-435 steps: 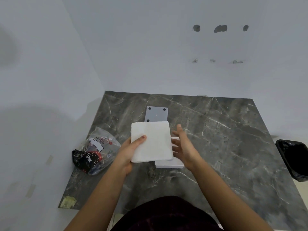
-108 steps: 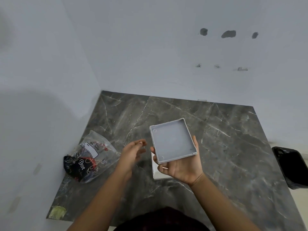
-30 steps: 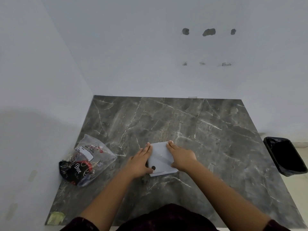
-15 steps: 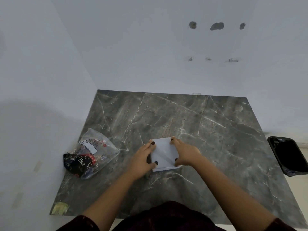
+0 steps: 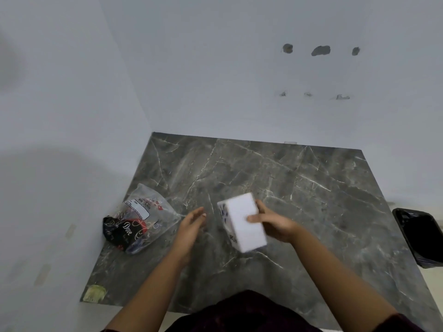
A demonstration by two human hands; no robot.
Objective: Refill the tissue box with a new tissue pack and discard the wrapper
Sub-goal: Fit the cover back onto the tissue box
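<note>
The white tissue box (image 5: 242, 221) is lifted off the grey marble table (image 5: 311, 188) and tilted on its side, slightly blurred. My right hand (image 5: 271, 222) grips it from the right, thumb across its broad white face. The box's left face shows dark markings. My left hand (image 5: 193, 224) hovers just left of the box, fingers apart, holding nothing. The crumpled clear plastic wrapper (image 5: 137, 219) with black and red print lies on the table at the left, beside the wall.
A black-lined bin (image 5: 419, 236) stands on the floor off the table's right edge. White walls close off the table at the back and left. A yellowish sticker (image 5: 94, 293) sits at the table's near left corner.
Both hands were pressing on the box as it lay flat on the table. Now my right hand has lifted and tilted it, and my left hand has let go.
</note>
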